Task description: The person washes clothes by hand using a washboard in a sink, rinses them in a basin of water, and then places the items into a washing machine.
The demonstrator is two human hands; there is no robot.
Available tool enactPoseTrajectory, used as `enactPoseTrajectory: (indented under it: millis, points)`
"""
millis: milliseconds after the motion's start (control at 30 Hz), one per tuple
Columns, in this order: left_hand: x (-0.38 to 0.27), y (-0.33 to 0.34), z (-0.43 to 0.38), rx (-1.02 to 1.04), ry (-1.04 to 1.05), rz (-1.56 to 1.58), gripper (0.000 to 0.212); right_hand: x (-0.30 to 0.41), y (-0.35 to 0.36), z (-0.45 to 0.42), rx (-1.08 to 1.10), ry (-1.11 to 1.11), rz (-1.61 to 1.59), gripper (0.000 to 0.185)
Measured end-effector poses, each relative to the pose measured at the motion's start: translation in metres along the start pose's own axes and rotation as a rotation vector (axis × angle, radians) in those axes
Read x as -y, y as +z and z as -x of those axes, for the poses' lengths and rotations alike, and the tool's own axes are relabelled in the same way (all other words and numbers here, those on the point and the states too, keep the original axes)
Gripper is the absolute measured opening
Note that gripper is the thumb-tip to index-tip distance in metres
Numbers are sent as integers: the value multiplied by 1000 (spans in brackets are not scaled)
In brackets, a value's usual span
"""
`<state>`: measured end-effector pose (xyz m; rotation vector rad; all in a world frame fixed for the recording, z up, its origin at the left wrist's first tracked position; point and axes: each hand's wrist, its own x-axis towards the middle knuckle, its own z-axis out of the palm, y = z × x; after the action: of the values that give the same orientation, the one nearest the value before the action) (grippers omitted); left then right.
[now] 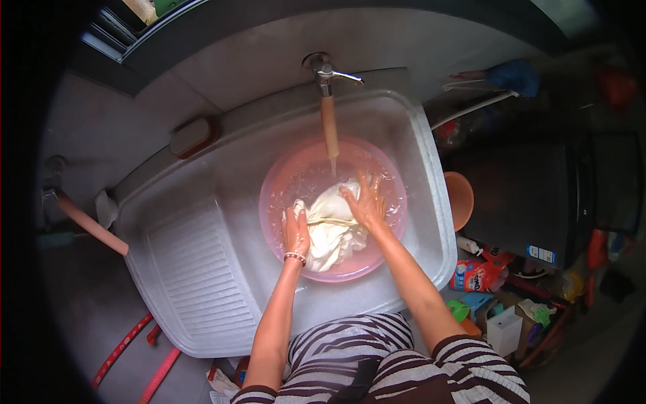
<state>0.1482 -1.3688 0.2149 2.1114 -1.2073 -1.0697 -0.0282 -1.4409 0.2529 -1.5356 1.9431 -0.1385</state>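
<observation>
A wet white cloth (330,242) lies bunched in a pink plastic basin (275,174) of water. At the cloth's left edge, my left hand (296,230) grips a fold between thumb and fingers; a beaded bracelet (294,258) circles that wrist. My right hand (367,202) rests against the cloth's upper right part with fingers spread, their tips partly blurred by water. Between the hands runs a narrow band or seam of the cloth. Above them, water pours into the basin from a tan hose (329,126) fitted on a metal tap (325,73).
The basin stands in a grey laundry sink (404,283) with a ribbed washboard (212,288) at left. A scrubbing brush (192,137) sits on the back rim. A second hose (93,224) hangs left. Right of the sink are an orange bucket (458,201), detergent bag (472,275) and black appliance (515,197).
</observation>
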Motion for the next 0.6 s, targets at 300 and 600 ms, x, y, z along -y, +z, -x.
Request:
enactPoseTrajectory:
  millis: [300, 600]
  points:
    - [-21, 16, -19, 76, 70, -623, 46, -87, 86, -23, -242, -398, 432, 55]
    - [-37, -43, -18, -220, 241, 21, 31, -60, -31, -4, 171, 61, -990, 25]
